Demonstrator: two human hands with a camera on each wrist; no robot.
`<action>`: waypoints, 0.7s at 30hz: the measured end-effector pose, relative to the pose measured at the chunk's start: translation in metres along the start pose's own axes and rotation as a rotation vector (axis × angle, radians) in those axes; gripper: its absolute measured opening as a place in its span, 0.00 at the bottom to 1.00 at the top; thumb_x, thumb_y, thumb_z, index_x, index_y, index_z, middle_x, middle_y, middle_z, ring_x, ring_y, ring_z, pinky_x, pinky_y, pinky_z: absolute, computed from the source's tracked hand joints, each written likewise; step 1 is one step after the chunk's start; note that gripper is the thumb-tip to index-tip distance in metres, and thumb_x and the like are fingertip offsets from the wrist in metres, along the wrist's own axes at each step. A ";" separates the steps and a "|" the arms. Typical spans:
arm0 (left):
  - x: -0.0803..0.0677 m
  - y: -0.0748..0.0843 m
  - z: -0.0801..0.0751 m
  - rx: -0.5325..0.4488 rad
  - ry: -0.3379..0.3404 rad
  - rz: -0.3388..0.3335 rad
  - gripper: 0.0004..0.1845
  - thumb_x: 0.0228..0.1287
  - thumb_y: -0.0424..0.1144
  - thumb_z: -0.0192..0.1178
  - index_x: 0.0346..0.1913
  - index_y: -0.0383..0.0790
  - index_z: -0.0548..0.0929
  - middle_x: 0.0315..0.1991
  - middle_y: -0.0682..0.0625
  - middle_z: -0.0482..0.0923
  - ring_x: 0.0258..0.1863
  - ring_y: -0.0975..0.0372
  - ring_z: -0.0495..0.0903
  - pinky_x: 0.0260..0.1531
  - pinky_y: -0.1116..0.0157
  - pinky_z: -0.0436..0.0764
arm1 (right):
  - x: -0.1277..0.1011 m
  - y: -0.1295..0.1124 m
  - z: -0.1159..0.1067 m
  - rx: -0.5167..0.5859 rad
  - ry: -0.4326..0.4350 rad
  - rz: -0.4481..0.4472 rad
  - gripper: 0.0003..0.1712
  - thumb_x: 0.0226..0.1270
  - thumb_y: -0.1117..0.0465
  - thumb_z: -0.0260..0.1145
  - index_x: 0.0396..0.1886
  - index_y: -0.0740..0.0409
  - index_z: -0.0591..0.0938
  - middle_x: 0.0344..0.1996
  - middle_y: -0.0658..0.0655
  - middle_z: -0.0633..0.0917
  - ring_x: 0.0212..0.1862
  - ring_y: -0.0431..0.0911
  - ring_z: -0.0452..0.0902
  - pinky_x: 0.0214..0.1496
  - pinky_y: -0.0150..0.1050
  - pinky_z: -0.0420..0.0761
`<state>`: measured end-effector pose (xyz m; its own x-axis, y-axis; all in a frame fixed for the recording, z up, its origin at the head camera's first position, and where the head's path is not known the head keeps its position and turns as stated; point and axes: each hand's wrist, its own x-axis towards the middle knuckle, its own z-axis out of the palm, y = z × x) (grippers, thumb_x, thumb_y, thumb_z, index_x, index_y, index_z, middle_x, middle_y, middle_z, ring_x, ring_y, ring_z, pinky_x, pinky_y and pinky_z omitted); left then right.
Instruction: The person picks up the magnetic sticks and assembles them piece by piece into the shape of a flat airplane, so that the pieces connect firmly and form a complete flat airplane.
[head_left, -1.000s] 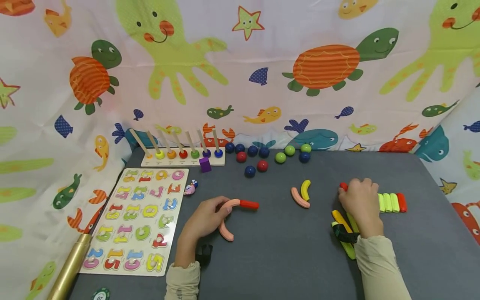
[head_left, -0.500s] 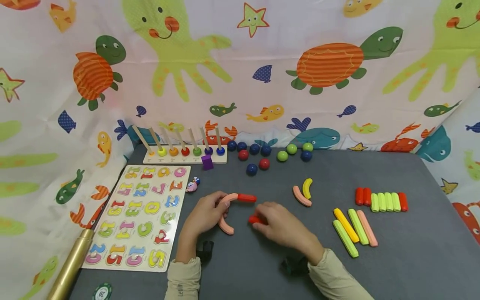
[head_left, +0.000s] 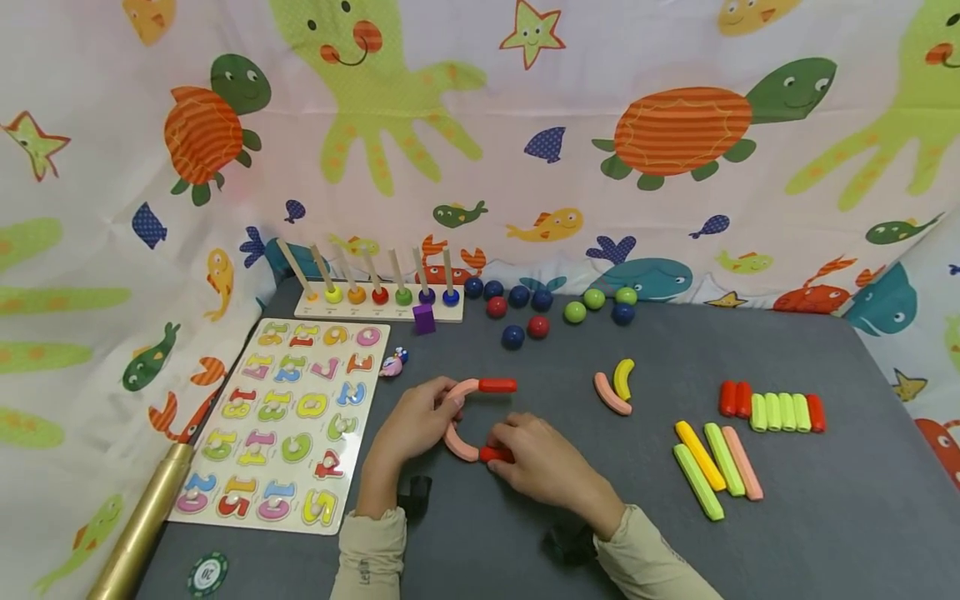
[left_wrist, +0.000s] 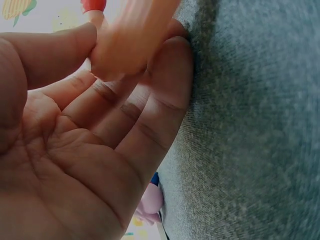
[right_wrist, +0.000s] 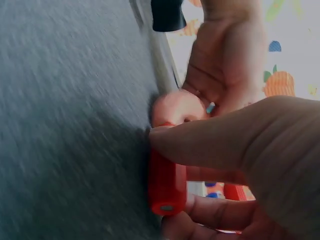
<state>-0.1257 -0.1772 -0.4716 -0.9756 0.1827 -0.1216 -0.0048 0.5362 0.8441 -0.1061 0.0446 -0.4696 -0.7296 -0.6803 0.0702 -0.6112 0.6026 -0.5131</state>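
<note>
A grey felt-like table cover (head_left: pixel 787 542) with a fine woven nap fills the ground, backed by a thin sea-creature printed cloth (head_left: pixel 480 125). On its left lies a flat wooden number puzzle board (head_left: pixel 288 412), each cut-out recess filled by a glossy painted numeral. Behind it a wooden peg rack (head_left: pixel 378 302) holds one coloured bead on each of its seven slanted dowels, with loose round beads (head_left: pixel 525 321) scattered beside it. To the right lie short rounded sticks (head_left: pixel 772 411) in a row and longer bars (head_left: pixel 716 469) below them.

Mid-table, two smooth pink curved pieces (head_left: pixel 459 417) form a C. The left hand (head_left: pixel 408 427) pinches them where they meet; the left wrist view shows thumb and fingertips closed on the pink wood. The right hand (head_left: pixel 543 467) pinches a short red cylinder (head_left: pixel 495 454) against the C's lower end; the blurred right wrist view shows its flat end with what seems a small centre hole (right_wrist: pixel 165 207).
</note>
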 end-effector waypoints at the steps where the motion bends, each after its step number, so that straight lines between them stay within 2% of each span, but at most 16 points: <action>1: 0.001 0.000 0.000 0.000 -0.002 -0.001 0.09 0.83 0.37 0.59 0.52 0.36 0.85 0.32 0.51 0.82 0.28 0.60 0.79 0.35 0.59 0.76 | 0.000 0.000 0.001 0.006 -0.004 -0.003 0.07 0.68 0.62 0.79 0.36 0.51 0.86 0.32 0.47 0.78 0.33 0.41 0.72 0.38 0.40 0.77; 11: 0.001 0.000 -0.003 0.008 -0.006 -0.047 0.08 0.83 0.38 0.59 0.51 0.37 0.85 0.33 0.50 0.83 0.28 0.59 0.78 0.34 0.60 0.76 | 0.002 0.001 0.003 0.014 0.006 0.007 0.06 0.69 0.61 0.78 0.39 0.51 0.87 0.34 0.46 0.78 0.35 0.41 0.72 0.40 0.40 0.78; 16: -0.003 0.000 -0.013 0.105 0.015 -0.062 0.10 0.82 0.40 0.60 0.54 0.38 0.86 0.32 0.50 0.80 0.30 0.58 0.77 0.35 0.59 0.74 | 0.004 -0.001 0.008 0.024 0.026 -0.010 0.05 0.70 0.60 0.78 0.40 0.52 0.88 0.34 0.47 0.77 0.35 0.42 0.71 0.40 0.39 0.77; 21: -0.010 -0.005 -0.028 0.204 0.041 -0.074 0.14 0.80 0.41 0.63 0.56 0.36 0.89 0.38 0.50 0.84 0.38 0.57 0.79 0.42 0.56 0.79 | 0.012 -0.009 0.017 0.040 0.033 -0.067 0.05 0.71 0.59 0.77 0.40 0.52 0.87 0.34 0.48 0.77 0.35 0.42 0.70 0.40 0.39 0.76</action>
<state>-0.1222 -0.2043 -0.4598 -0.9823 0.1056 -0.1547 -0.0362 0.7034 0.7098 -0.1038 0.0242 -0.4786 -0.6978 -0.7038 0.1330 -0.6465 0.5390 -0.5399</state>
